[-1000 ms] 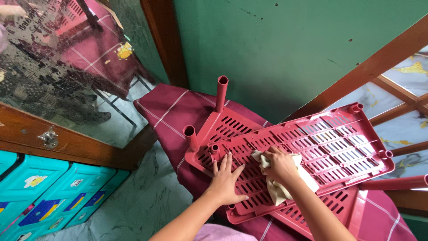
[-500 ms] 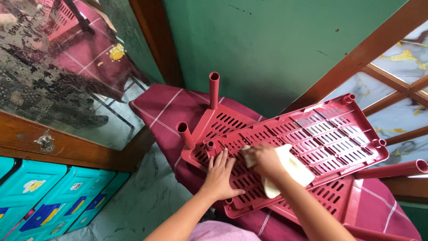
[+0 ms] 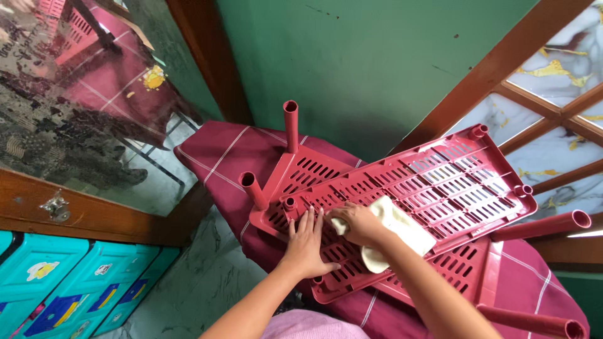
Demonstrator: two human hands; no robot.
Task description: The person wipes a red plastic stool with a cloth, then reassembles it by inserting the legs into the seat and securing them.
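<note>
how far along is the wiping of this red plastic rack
Hard to say what is already clean: the slatted shelf shows no clear difference between wiped and unwiped areas. In hand: the right hand presses a pale cloth near the shelf's left end, while the left hand lies flat, steadying it. Seemingly left: the far right end of that shelf, the lower shelf and the tube legs.

Dusty-red slotted plastic rack (image 3: 433, 188) with matching red tubes; pale cream cloth (image 3: 402, 226) under the right hand (image 3: 358, 225). Beneath the hands, maroon cover (image 3: 232, 157) with thin white checks. Beyond them, green wall (image 3: 377, 63); left, turquoise drawers (image 3: 56, 276).
</note>
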